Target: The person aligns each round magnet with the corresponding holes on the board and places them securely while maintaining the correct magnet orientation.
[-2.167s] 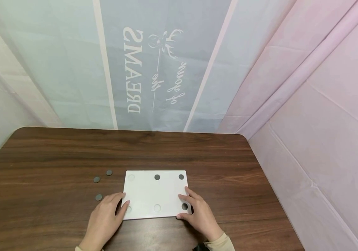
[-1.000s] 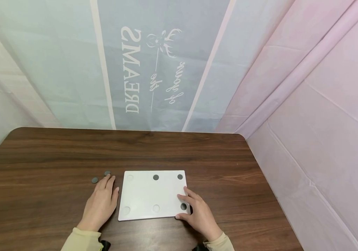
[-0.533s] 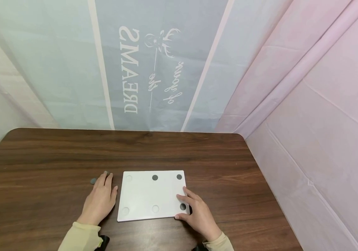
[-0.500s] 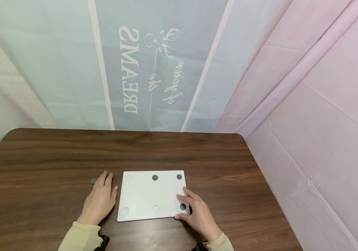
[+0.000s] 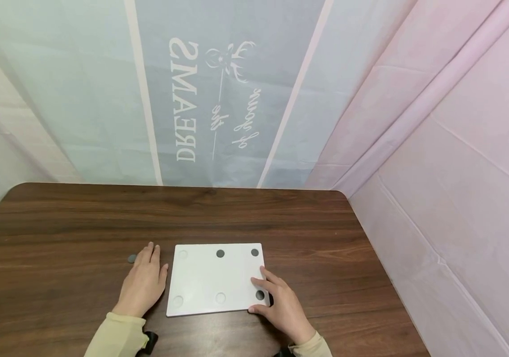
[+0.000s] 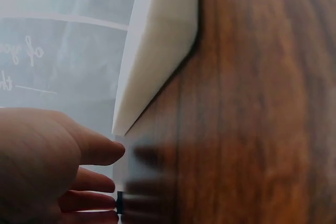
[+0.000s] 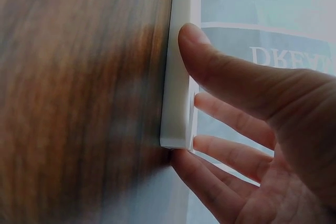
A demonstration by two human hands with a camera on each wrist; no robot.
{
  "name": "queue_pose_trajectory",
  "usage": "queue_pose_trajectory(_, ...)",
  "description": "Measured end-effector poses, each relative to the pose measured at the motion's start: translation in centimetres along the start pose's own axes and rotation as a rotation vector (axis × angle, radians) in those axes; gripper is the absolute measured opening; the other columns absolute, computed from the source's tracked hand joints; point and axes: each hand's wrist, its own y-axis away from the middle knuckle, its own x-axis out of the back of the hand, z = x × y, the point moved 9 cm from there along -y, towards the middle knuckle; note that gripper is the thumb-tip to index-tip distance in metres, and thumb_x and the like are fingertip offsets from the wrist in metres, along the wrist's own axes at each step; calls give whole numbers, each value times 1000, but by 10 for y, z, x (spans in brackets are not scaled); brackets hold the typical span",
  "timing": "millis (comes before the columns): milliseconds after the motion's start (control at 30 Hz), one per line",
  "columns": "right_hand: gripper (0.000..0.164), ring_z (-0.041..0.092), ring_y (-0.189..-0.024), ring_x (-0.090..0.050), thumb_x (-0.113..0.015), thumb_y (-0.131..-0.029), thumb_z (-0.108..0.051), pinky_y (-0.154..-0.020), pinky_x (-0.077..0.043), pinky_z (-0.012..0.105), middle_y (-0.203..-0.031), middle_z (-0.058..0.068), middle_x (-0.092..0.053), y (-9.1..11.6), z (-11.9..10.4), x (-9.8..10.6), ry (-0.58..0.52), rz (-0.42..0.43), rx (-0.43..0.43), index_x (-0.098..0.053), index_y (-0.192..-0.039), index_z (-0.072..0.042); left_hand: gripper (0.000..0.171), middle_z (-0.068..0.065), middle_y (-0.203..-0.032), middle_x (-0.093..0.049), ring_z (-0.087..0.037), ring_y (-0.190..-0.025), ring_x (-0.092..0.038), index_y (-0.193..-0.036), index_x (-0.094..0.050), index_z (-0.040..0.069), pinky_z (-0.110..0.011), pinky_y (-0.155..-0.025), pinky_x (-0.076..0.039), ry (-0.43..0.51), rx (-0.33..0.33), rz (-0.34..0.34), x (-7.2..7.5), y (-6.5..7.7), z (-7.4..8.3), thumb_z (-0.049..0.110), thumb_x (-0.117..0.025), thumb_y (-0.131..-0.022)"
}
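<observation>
A white rectangular board (image 5: 212, 275) with round recesses lies on the table. Dark grey discs fill two recesses along its far side (image 5: 221, 253) and one at its near right corner (image 5: 260, 295). My right hand (image 5: 283, 310) holds that corner, thumb against the near edge and fingers at the right side. Left of the board, my left hand (image 5: 142, 287) reaches flat over the table with long, nearly straight fingers. At its fingertips, a dark disc (image 6: 119, 202) shows edge-on in the left wrist view; the head view hides it. A loose disc (image 5: 132, 258) lies beside those fingers.
The brown wood-grain table (image 5: 326, 238) runs back to a hanging cloth (image 5: 236, 168) with mirrored lettering. Pale pink cloth (image 5: 451, 208) covers the right side. Three recesses, two at the left and one at the near middle, show white.
My left hand has left the board's left edge and moved left and forward onto the loose discs, covering two of them. My right hand has stayed at the board's near right corner.
</observation>
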Motion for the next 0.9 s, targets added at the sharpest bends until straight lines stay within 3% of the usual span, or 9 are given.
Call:
queue_pose_trajectory(400, 56, 33, -123, -54, -85, -69, -30, -94, -49, 48, -140, 13, -53, 1, 3, 1, -11, 5, -11, -69, -120, -13, 31, -31, -118, -55, -44, -108, -53, -115, -60, -14, -53, -79, -53, -30, -56, 98, 9, 0, 8, -4, -62, -86)
queue_pose_trajectory(600, 56, 32, -123, -55, -86, -68, -30, -94, -49, 48, -140, 13, -53, 0, 3, 1, -7, 8, -5, -69, -119, -13, 29, -26, -107, -58, -40, -98, -56, -110, -63, -12, -50, -71, -54, -12, -54, 117, 11, 0, 6, -13, -59, -81)
queue_pose_trajectory(900, 56, 32, -122, -55, -86, -68, -31, -94, -49, 48, -139, 13, -54, 0, 2, 1, -4, 10, 1, -69, -119, -14, 24, -21, -99, -61, -36, -93, -57, -101, -66, -12, -49, -68, -54, 8, -46, 150, 15, 0, 7, -15, -59, -79)
